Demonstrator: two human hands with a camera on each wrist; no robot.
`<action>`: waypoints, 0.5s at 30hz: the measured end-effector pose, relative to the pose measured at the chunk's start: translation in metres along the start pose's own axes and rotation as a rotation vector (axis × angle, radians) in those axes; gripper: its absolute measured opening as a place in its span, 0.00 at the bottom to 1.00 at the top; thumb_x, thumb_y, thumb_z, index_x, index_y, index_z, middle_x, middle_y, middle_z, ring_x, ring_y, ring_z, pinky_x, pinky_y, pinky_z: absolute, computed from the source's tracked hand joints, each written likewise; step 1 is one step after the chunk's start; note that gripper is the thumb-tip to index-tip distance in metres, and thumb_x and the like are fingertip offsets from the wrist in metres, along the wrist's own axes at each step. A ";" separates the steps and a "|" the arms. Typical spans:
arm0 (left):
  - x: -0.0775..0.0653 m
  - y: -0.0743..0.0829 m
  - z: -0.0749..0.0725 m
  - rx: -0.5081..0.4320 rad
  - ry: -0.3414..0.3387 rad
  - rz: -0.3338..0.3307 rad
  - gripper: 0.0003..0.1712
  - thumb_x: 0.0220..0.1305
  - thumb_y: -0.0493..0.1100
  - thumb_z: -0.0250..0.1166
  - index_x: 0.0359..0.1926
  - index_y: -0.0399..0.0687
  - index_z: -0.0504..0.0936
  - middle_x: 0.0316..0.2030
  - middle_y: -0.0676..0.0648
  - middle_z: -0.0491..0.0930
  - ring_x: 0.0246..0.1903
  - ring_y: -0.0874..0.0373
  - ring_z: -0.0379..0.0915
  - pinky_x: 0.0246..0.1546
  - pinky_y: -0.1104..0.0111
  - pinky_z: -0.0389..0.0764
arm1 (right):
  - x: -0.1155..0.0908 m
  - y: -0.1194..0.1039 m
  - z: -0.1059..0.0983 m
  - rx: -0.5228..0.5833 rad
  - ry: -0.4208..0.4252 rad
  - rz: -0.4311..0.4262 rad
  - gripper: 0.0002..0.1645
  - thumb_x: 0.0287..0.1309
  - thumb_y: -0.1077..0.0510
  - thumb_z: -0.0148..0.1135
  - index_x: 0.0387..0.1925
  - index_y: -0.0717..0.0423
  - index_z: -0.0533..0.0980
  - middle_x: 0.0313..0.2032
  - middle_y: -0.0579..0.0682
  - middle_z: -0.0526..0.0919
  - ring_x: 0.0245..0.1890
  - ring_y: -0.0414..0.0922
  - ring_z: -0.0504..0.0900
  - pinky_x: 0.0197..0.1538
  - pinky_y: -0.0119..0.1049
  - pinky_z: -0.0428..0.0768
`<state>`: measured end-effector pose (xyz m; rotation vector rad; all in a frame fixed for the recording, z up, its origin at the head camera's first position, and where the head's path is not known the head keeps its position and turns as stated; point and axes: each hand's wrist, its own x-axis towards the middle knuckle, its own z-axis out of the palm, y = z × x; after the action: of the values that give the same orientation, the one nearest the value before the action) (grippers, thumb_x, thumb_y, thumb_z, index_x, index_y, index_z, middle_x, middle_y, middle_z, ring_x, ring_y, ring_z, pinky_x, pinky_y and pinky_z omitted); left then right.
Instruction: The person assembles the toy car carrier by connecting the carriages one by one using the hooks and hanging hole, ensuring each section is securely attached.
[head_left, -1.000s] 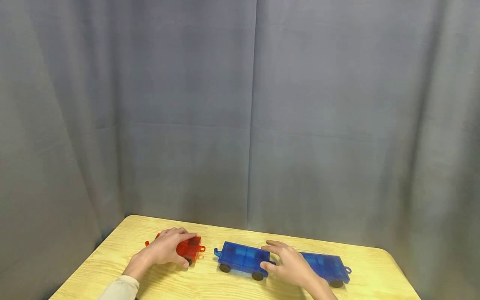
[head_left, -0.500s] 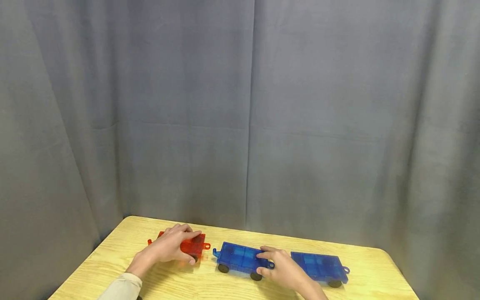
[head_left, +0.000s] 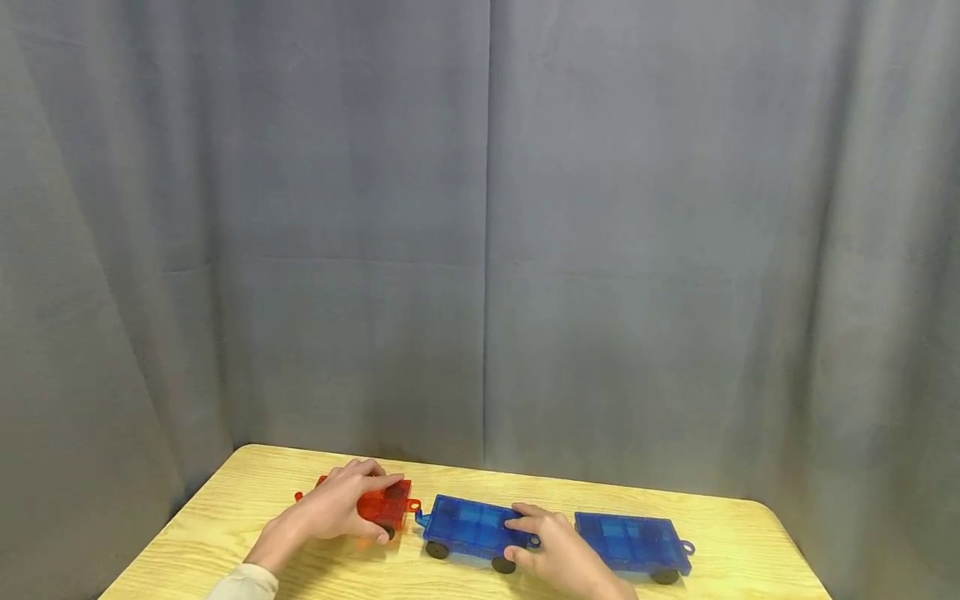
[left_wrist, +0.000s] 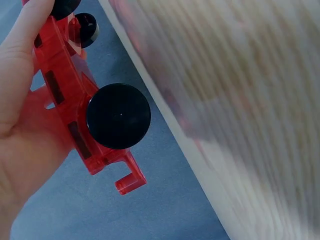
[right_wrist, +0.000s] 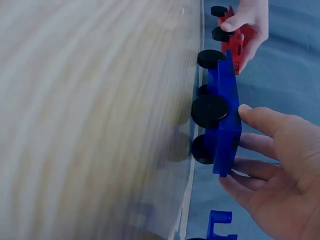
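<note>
My left hand (head_left: 335, 504) grips a translucent red toy train car (head_left: 390, 500), thumb on the near side and fingers over the far side. Black wheels and a bent red hook (left_wrist: 134, 181) show in the left wrist view. The red car's ring (head_left: 414, 505) overlaps the upturned hook (head_left: 421, 518) of a blue toy train car (head_left: 465, 527) in the head view. Around the right end of this blue car, my right hand (head_left: 558, 552) holds with thumb near and fingers far; the fingertips sit at its edge in the right wrist view. The palm hides part of its rear.
A second blue train car (head_left: 636, 543) stands to the right, behind my right hand, its ring facing right. All the cars are on or close over a light wood table (head_left: 720, 575). A grey curtain (head_left: 360, 250) hangs around the back and sides.
My left hand has brought the red car rightward, up to the blue car's hook. My right hand has closed in from the right onto the blue car's end. The view has shifted slightly.
</note>
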<state>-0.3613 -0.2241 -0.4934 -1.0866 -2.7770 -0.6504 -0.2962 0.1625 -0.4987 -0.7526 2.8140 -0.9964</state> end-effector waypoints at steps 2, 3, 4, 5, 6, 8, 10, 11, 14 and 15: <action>-0.003 0.000 -0.001 -0.004 -0.005 0.003 0.47 0.51 0.65 0.78 0.70 0.55 0.76 0.52 0.54 0.74 0.50 0.53 0.68 0.45 0.53 0.68 | -0.001 -0.003 0.003 0.008 -0.001 0.005 0.30 0.65 0.45 0.68 0.59 0.62 0.81 0.68 0.62 0.71 0.62 0.71 0.68 0.57 0.73 0.66; -0.004 0.000 0.000 -0.006 -0.007 0.006 0.47 0.51 0.65 0.78 0.70 0.55 0.76 0.52 0.54 0.74 0.49 0.53 0.67 0.45 0.53 0.68 | -0.001 -0.005 0.004 0.009 -0.003 0.011 0.30 0.65 0.45 0.68 0.59 0.62 0.81 0.68 0.61 0.71 0.62 0.71 0.69 0.57 0.73 0.66; -0.005 0.000 0.000 -0.011 -0.008 0.011 0.47 0.50 0.64 0.78 0.70 0.55 0.76 0.52 0.54 0.74 0.49 0.53 0.67 0.45 0.54 0.68 | -0.001 -0.006 0.005 0.008 -0.007 0.019 0.30 0.65 0.45 0.68 0.60 0.62 0.80 0.68 0.61 0.71 0.62 0.71 0.69 0.56 0.73 0.66; -0.006 0.000 0.001 -0.016 -0.016 0.009 0.47 0.51 0.63 0.79 0.70 0.55 0.76 0.52 0.55 0.74 0.49 0.54 0.67 0.45 0.54 0.68 | -0.002 -0.007 0.006 0.008 -0.011 0.028 0.30 0.65 0.45 0.68 0.60 0.61 0.80 0.68 0.61 0.70 0.62 0.71 0.69 0.56 0.73 0.66; -0.007 0.000 0.003 -0.022 -0.019 0.008 0.47 0.50 0.63 0.79 0.71 0.55 0.76 0.52 0.55 0.74 0.49 0.54 0.67 0.45 0.55 0.68 | -0.003 -0.008 0.006 0.006 -0.015 0.038 0.30 0.65 0.45 0.68 0.60 0.61 0.80 0.69 0.60 0.70 0.62 0.71 0.69 0.56 0.73 0.66; -0.008 0.001 0.005 -0.025 -0.019 0.007 0.47 0.50 0.62 0.79 0.70 0.54 0.76 0.52 0.55 0.74 0.50 0.54 0.67 0.44 0.55 0.67 | -0.004 -0.010 0.005 0.005 -0.022 0.052 0.30 0.65 0.45 0.68 0.60 0.60 0.80 0.69 0.60 0.70 0.62 0.70 0.69 0.57 0.72 0.67; -0.008 0.001 0.007 -0.022 -0.017 0.008 0.48 0.50 0.62 0.79 0.70 0.54 0.76 0.52 0.55 0.74 0.50 0.54 0.66 0.45 0.55 0.67 | -0.005 -0.011 0.004 0.006 -0.025 0.053 0.30 0.65 0.45 0.68 0.60 0.60 0.81 0.69 0.60 0.70 0.62 0.70 0.69 0.57 0.72 0.67; -0.008 0.000 0.007 -0.013 -0.015 0.007 0.48 0.50 0.63 0.79 0.70 0.54 0.76 0.52 0.55 0.74 0.50 0.54 0.66 0.45 0.55 0.67 | -0.005 -0.011 0.004 0.006 -0.025 0.052 0.30 0.65 0.45 0.68 0.60 0.60 0.81 0.69 0.59 0.70 0.62 0.70 0.69 0.57 0.71 0.67; -0.006 0.000 0.006 0.022 -0.001 0.021 0.48 0.49 0.63 0.80 0.71 0.56 0.76 0.51 0.56 0.73 0.49 0.55 0.66 0.47 0.54 0.67 | -0.004 -0.011 0.004 0.007 -0.018 0.046 0.30 0.65 0.45 0.68 0.60 0.60 0.81 0.69 0.59 0.70 0.63 0.70 0.69 0.57 0.72 0.67; -0.005 0.000 0.005 0.031 0.001 0.025 0.48 0.49 0.63 0.80 0.71 0.57 0.76 0.51 0.56 0.73 0.49 0.56 0.66 0.48 0.54 0.67 | -0.004 -0.011 0.003 0.005 -0.015 0.045 0.30 0.65 0.45 0.68 0.60 0.60 0.81 0.69 0.59 0.70 0.63 0.70 0.68 0.57 0.72 0.66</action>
<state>-0.3570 -0.2249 -0.4995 -1.1131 -2.7579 -0.6031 -0.2874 0.1551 -0.4952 -0.6895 2.8012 -0.9870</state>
